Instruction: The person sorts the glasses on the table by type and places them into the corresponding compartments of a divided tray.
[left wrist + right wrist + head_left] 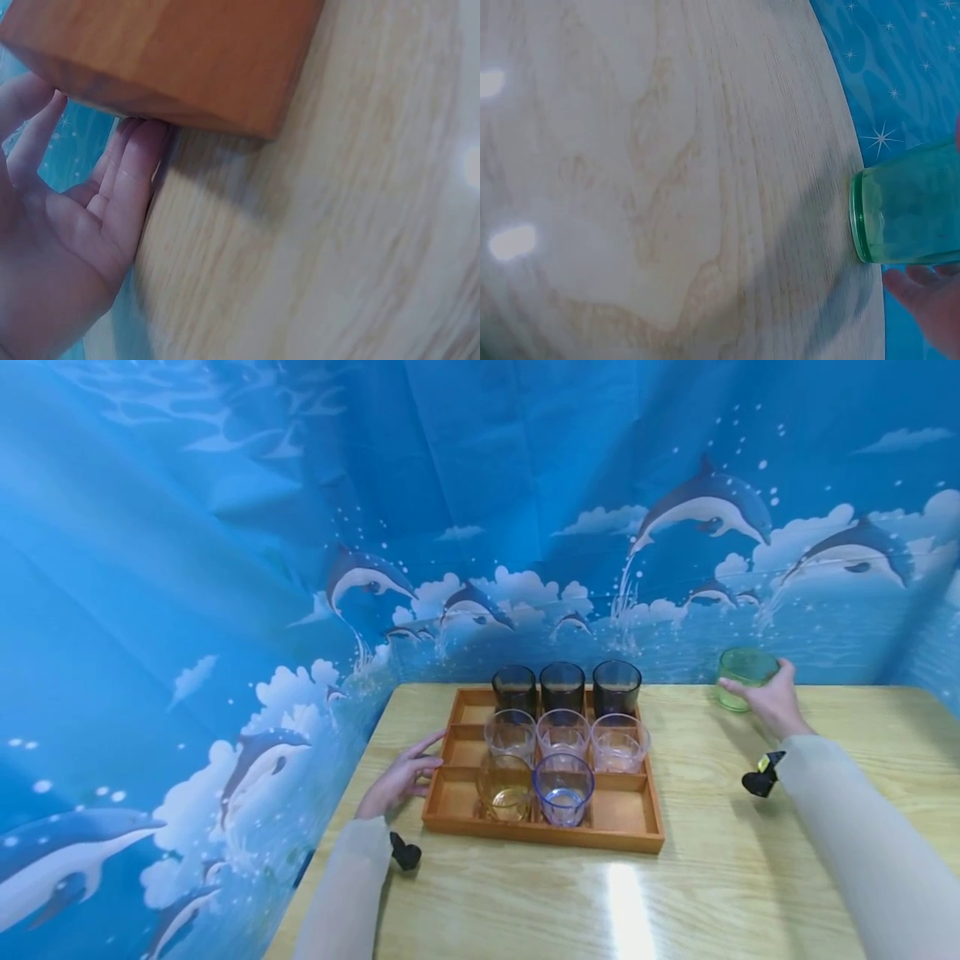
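My right hand [771, 697] grips a green glass [750, 670] at the table's back right. In the right wrist view the green glass [911, 206] shows its base near the table edge; whether it touches the table I cannot tell. My left hand [401, 783] rests against the left side of a wooden tray [540, 835]. In the left wrist view its fingers [131, 172] touch the tray's lower edge [187, 82]. Three dark glasses [562, 687] stand in the tray's back row, three clear glasses [620, 747] in the middle row. An amber glass [506, 789] and a blue-rimmed glass [564, 789] stand in front.
The tray sits on a light wooden table [712, 860] that bears a bright reflection. Behind and to the left hangs a blue cloth [480, 485] printed with dolphins. A small black device [761, 781] is at the right wrist, another black device [406, 853] at the left.
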The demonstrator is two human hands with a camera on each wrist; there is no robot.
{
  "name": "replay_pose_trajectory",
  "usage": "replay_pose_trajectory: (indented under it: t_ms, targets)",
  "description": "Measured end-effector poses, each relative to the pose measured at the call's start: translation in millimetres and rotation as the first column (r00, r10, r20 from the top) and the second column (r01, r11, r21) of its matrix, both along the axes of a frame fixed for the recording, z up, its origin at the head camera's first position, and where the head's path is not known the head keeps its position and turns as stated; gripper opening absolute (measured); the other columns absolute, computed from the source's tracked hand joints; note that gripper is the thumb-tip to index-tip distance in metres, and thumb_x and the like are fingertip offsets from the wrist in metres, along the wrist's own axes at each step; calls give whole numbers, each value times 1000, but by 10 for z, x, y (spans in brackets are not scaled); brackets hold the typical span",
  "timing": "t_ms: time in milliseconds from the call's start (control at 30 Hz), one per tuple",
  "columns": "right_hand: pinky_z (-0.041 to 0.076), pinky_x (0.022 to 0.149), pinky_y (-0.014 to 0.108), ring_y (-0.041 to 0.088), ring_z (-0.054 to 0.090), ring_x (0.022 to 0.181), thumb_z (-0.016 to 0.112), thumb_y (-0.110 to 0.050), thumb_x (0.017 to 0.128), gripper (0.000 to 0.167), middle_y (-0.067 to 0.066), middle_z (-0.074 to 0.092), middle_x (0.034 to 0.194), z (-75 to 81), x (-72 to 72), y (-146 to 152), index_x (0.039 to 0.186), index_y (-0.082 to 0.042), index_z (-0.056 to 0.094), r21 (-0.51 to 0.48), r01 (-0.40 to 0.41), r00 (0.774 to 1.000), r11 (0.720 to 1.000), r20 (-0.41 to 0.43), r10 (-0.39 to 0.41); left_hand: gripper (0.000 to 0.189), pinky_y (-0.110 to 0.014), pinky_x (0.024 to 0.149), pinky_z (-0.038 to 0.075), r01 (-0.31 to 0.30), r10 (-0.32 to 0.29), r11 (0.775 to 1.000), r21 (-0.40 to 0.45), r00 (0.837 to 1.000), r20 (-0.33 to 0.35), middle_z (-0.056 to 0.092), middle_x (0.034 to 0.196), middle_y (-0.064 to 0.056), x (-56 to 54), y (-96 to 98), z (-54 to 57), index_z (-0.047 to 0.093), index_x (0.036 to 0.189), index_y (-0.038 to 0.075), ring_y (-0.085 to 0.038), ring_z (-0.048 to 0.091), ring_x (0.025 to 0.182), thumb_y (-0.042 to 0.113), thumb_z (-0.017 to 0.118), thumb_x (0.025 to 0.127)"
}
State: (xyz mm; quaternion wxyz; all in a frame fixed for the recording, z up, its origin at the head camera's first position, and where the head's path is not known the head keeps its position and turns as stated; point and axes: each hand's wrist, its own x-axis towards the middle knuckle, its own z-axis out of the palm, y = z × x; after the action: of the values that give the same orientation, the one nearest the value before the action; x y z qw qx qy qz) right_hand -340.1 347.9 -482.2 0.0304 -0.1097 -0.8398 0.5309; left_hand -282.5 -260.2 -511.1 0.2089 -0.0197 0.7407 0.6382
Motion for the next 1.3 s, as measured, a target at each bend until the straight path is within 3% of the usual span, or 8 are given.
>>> replay_pose_trajectory:
  t_ms: [300, 500, 967, 1100, 1300]
  targets:
    - [16, 101, 62, 51, 3, 132, 68, -55, 75, 123, 31, -8, 147, -16, -97, -2, 142, -11, -25, -31, 59, 998, 998, 22, -58, 53, -34, 59, 49, 3, -3, 1000, 9, 1000, 3, 46, 126, -13, 0, 7, 5, 41, 138, 40, -19, 54, 82, 23, 58, 91]
    - [18, 101, 62, 51, 7, 132, 67, -56, 75, 121, 32, -4, 147, -11, -78, -6, 143, -9, -22, -22, 75, 997, 997, 17, -74, 53, -35, 61, 50, 10, -10, 1000, 10, 1000, 10, 43, 131, -12, 1, 7, -11, 41, 138, 41, -20, 54, 85, 24, 58, 91]
    - [20, 97, 65, 52, 10, 131, 62, -55, 80, 112, 31, -4, 147, -22, 95, -73, 145, -7, -16, 18, 13, 997, 1000, -76, -12, 52, -34, 59, 49, -10, 10, 1000, -14, 1000, 2, 43, 135, -9, 12, 29, -3, 43, 136, 43, -23, 54, 92, 25, 60, 90]
    - [23, 96, 64, 51, 16, 128, 64, -53, 80, 111, 31, 2, 146, -11, 191, -100, 146, -7, -12, 6, 10, 994, 1000, -105, -9, 52, -34, 60, 49, -4, 4, 1000, -9, 1000, 2, 41, 137, -9, 21, 30, -17, 43, 136, 43, -23, 54, 93, 24, 59, 91]
    - [31, 90, 59, 45, 28, 119, 64, -50, 82, 106, 30, 18, 142, 1, 324, -183, 147, -6, -7, 37, -10, 987, 999, -161, 16, 51, -34, 60, 50, -16, 16, 1000, 4, 1000, 0, 46, 127, -13, 14, 14, 4, 43, 136, 41, -21, 54, 86, 21, 58, 91]
